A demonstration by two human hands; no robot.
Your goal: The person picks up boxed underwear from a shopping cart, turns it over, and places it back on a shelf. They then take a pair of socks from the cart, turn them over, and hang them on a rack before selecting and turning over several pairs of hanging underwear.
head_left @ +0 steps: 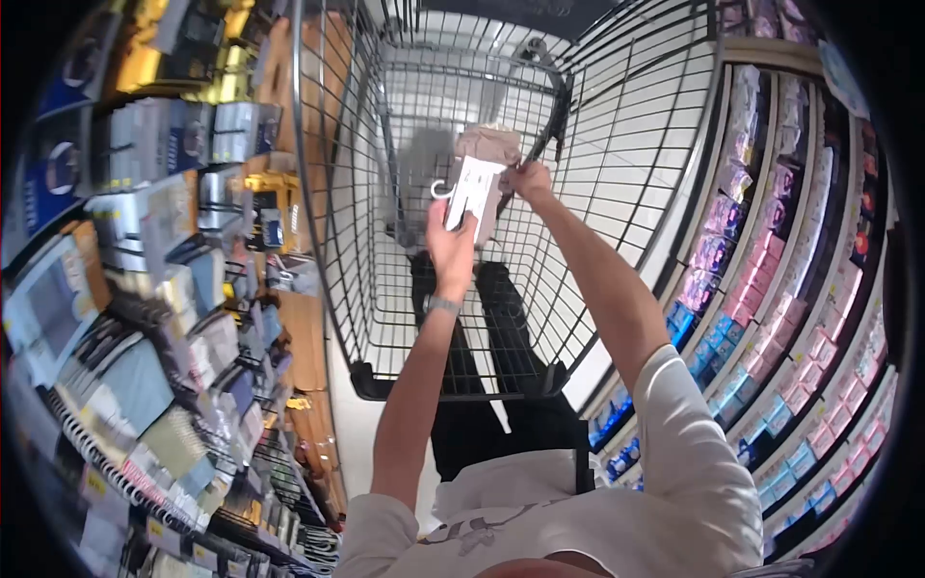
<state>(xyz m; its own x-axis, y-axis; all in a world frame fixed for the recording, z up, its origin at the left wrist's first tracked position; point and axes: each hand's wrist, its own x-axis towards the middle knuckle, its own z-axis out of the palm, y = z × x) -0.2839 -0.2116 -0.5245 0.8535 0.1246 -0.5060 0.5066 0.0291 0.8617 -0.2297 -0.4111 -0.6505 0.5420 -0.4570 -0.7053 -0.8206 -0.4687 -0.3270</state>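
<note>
Over the wire shopping cart (328, 207), a folded pinkish-beige garment (488, 146) is held between my hands. A white card label (474, 189) with dark print lies across it, and a white plastic hook (438, 190) sticks out to its left. My left hand (451, 246) is closed on the lower end of the garment and card, thumb on the label. At the upper right edge, my right hand (530, 181) is closed with its fingertips pinching the garment. The exact kind of garment is not clear.
On the left, racks carry several packaged goods (154, 144) in blue, grey and yellow. Curved shelves (771, 241) at the right hold pink and blue packs. The cart stands between them, its front rim (462, 393) close to my body.
</note>
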